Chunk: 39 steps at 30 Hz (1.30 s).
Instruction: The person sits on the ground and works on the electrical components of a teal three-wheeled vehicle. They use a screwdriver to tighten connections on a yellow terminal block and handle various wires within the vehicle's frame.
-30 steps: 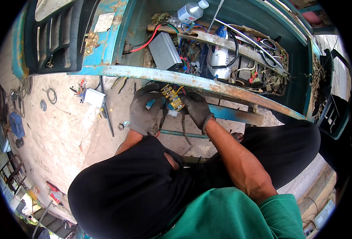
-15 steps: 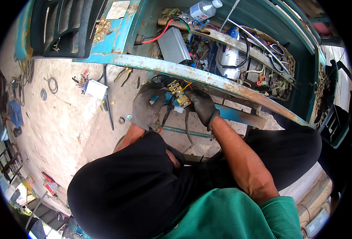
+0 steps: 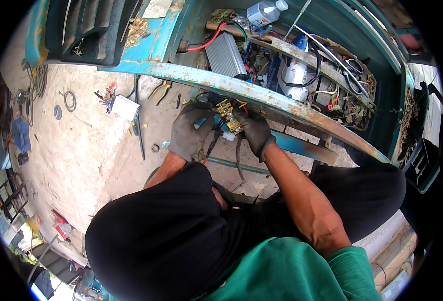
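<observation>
A yellow terminal block (image 3: 228, 116) with a row of screws sits between my hands, just below the rusty blue rail. My right hand (image 3: 256, 132), in a dark grey glove, grips it along its right side. On its left, my gloved left hand (image 3: 187, 131) is closed with its thumb and fingers at the dark wires (image 3: 213, 98) beside the block; what exactly lies between the fingertips is hidden. Red and yellow wires (image 3: 241, 104) run off its upper right. A white connector (image 3: 228, 136) and a dark cable (image 3: 214, 143) hang underneath.
Above the rail (image 3: 201, 76), a teal compartment holds a finned metal box (image 3: 225, 55), a plastic bottle (image 3: 264, 13), scissors (image 3: 354, 65) and tangled wires. On the floor to the left lie pliers (image 3: 160, 92), a white wired box (image 3: 125, 108), a dark bar (image 3: 139, 128) and a cable coil (image 3: 68, 101).
The whole view has shifted slightly, so the surroundings sit a little farther right. Both hands keep nearly the same pose around the terminal block.
</observation>
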Available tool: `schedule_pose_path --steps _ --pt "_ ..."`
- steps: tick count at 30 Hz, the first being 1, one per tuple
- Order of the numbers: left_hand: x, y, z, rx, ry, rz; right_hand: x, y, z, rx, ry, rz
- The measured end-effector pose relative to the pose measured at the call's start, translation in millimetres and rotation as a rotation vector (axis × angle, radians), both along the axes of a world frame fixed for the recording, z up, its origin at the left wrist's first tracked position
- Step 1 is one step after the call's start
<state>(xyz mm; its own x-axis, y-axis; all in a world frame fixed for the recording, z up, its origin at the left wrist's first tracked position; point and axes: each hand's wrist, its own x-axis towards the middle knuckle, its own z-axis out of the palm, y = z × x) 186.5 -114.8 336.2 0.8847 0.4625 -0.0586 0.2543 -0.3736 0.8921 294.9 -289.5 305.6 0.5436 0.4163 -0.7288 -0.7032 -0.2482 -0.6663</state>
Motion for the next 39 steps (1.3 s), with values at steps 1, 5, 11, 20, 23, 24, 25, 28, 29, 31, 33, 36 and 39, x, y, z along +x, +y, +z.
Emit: schedule_pose_path --steps 1,5,11,20,23,24,25,28,29,31,33,36,39 --pt "-2 0 0 -0.028 0.015 0.006 1 1 3 -0.026 0.012 0.023" --pt "-3 -2 2 -0.054 0.030 0.013 0 0 -1 -0.014 -0.003 0.006" --pt "7 -6 11 0.250 -0.022 -0.026 -10 10 -2 -0.013 -0.054 -0.099" --pt "31 -16 13 0.570 0.023 -0.237 -7 7 -6 -0.087 -0.066 -0.065" --pt "35 -16 14 0.602 0.058 -0.288 -6 6 -6 -0.084 -0.082 -0.024" --pt "36 -17 14 0.609 0.067 -0.295 -6 5 -8 -0.083 -0.093 -0.009" --pt "37 -17 14 0.616 0.060 -0.294 -6 4 -9 -0.077 -0.108 0.005" --pt "39 -18 13 0.617 0.036 -0.280 -5 5 -9 -0.071 -0.129 0.040" --pt "38 -19 11 0.606 0.025 -0.272 -5 4 -7 -0.075 -0.119 0.044" --pt "38 -20 11 0.597 0.013 -0.254 -4 4 -6 -0.086 -0.103 0.035" --pt "38 -21 11 0.599 0.014 -0.233 -5 4 -10 -0.100 -0.090 0.011" --pt "38 -20 9 0.634 -0.037 -0.264 -6 2 -14 -0.093 -0.133 0.010" --pt "37 -20 5 0.637 -0.036 -0.265 -7 3 -14 -0.080 -0.096 -0.008"
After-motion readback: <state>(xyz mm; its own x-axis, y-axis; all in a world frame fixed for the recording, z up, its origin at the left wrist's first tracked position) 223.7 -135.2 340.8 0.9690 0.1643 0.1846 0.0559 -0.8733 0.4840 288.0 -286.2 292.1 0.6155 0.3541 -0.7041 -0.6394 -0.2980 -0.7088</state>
